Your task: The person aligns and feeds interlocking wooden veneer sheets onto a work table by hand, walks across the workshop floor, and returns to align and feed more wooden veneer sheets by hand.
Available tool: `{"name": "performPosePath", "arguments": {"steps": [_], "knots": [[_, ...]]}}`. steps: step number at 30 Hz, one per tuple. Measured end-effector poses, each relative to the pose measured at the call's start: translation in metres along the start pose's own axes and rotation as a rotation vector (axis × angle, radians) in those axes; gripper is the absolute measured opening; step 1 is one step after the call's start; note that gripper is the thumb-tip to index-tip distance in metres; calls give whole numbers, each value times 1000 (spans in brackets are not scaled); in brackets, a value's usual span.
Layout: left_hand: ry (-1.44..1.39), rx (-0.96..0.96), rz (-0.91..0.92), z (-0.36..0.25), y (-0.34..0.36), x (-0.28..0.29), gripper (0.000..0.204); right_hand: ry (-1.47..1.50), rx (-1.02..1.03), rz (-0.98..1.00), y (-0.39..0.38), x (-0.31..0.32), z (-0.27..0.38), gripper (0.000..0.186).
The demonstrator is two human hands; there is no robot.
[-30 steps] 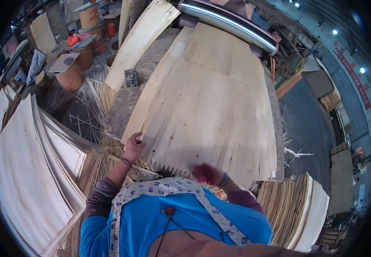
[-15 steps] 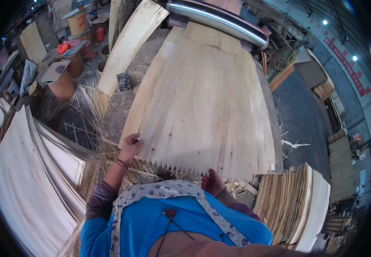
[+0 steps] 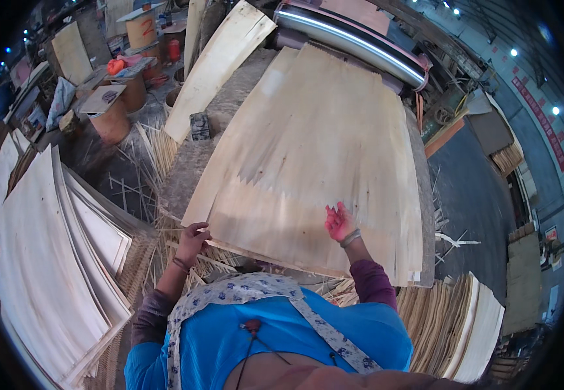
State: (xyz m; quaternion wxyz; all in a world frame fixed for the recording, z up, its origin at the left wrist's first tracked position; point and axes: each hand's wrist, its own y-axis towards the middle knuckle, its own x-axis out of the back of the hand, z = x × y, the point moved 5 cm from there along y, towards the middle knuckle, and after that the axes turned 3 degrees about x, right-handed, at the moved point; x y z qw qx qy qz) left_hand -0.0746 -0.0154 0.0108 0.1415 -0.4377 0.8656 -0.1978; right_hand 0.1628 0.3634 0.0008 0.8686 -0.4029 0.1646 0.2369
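Note:
Thin wood veneer sheets [image 3: 321, 143] lie overlapped on the table before me. The jagged near edge of an upper sheet shows partway up the stack, around the middle left. At the stack's near left corner my left hand [image 3: 193, 244] has its fingers bent together on the edge of a sheet. My right hand [image 3: 340, 224] is over the near part of the veneer, palm partly turned up and fingers apart, with nothing in it. A long metal roller [image 3: 353, 43] with a bright reflection crosses the far end of the sheets.
Large veneer sheets [image 3: 51, 260] lean in a pile at my left. Upright veneer pieces [image 3: 444, 318] stand packed at my right. A long narrow veneer strip [image 3: 220, 65] and a small dark block [image 3: 199, 126] lie on the table's left side. Wood scraps [image 3: 155, 153] litter the floor.
My right hand has risen from the near edge and moved forward over the sheets. The jagged-edged upper sheet has moved away toward the roller. My left hand stays by the left corner, slightly lower.

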Motion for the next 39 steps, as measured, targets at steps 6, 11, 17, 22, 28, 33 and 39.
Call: {"name": "performPosePath", "arguments": {"steps": [6, 11, 17, 22, 28, 33, 39], "knots": [[-84, 19, -57, 4, -16, 6, 31, 50, 97, 99, 58, -20, 44, 18], [-90, 28, -39, 14, -17, 8, 31, 165, 165, 60, 90, -33, 79, 21], [22, 5, 8, 11, -23, 0, 32, 187, 322, 271, 92, -59, 93, 36], [-16, 18, -30, 19, -39, 12, 33, -346, 381, 85, 84, -62, 20, 48], [106, 16, 14, 77, -33, 27, 29, -1827, 1301, 37, -10, -76, -63, 51], [108, 99, 2, 95, -55, 35, 26, -1962, 1267, -44, -6, -64, -96, 51], [165, 61, -58, 116, -71, 67, 24, -2005, 1222, -100, -2, -67, -103, 53]]}}
